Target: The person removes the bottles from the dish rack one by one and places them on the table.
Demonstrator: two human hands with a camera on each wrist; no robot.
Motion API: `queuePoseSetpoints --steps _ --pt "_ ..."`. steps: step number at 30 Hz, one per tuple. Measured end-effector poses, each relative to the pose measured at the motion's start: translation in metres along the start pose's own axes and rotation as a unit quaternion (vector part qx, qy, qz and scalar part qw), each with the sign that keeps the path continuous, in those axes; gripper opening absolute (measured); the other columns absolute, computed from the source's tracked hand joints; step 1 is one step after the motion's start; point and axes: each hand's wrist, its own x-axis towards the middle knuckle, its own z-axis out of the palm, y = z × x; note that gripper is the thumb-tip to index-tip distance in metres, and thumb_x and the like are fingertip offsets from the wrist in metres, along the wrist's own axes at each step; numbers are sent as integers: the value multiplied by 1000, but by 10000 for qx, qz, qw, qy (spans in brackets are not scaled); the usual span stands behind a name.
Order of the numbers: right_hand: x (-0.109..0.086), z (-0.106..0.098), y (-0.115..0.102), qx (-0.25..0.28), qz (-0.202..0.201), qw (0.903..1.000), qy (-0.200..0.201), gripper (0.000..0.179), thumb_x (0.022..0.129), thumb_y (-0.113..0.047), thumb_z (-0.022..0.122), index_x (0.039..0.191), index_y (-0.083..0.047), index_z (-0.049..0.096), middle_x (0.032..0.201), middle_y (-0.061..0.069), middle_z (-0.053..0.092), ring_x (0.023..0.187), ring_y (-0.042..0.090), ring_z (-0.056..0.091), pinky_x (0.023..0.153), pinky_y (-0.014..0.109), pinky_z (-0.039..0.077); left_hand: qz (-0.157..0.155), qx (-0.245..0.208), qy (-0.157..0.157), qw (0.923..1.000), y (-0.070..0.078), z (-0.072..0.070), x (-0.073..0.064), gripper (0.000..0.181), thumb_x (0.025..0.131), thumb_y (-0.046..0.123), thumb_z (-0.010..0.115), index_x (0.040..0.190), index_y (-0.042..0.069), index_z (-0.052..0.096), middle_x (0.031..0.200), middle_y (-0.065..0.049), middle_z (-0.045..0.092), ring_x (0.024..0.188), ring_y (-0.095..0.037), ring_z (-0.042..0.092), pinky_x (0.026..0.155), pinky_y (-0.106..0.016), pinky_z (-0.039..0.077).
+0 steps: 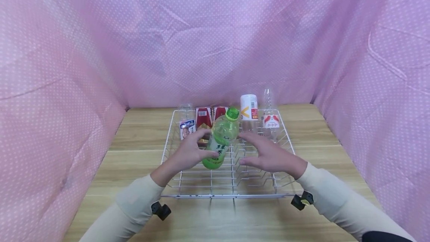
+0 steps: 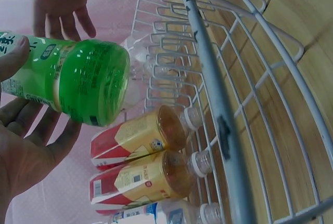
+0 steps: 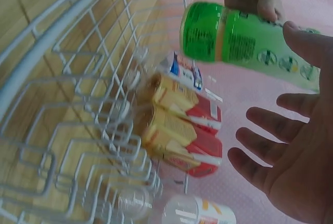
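My left hand (image 1: pixel 191 151) grips a green plastic tea bottle (image 1: pixel 220 141), its thumb across the label and its fingers behind. The bottle is over the white wire rack (image 1: pixel 221 196), tilted, with its green cap up and leaning to the right. My right hand (image 1: pixel 268 155) is just right of the bottle, fingers spread and thumb apart, holding nothing. In the right wrist view its palm (image 3: pixel 307 172) faces the bottle's side. Behind the bottle, two bottles with red and yellow labels (image 2: pixel 138 135) stand neck down in the rack.
At the rack's back left is a clear bottle with a blue and white label (image 1: pixel 187 127). Back right hold a white-labelled bottle (image 1: pixel 249 106) and a clear bottle with a red and white label (image 1: pixel 270 121). Pink dotted cloth (image 1: pixel 215 47) surrounds the wooden table (image 1: pixel 134 160).
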Motion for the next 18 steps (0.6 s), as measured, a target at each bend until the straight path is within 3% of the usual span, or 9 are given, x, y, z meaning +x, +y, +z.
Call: queuePoseSetpoints --steps 6,18 --pt "11 10 -7 667 -148 9976 132 68 87 -39 80 145 -19 51 139 0 58 126 25 56 102 48 49 23 -354 -162 9992 -1 7 5 64 79 25 88 135 20 56 121 -2 60 113 -31 65 92 -50 56" --pt "28 26 -12 728 -126 9946 730 71 80 -22 87 141 -25 52 126 -9 65 106 13 65 88 32 57 285 -258 -147 9992 -3 10 10 64 77 20 90 132 18 56 116 -3 61 109 -27 66 89 -44 58"
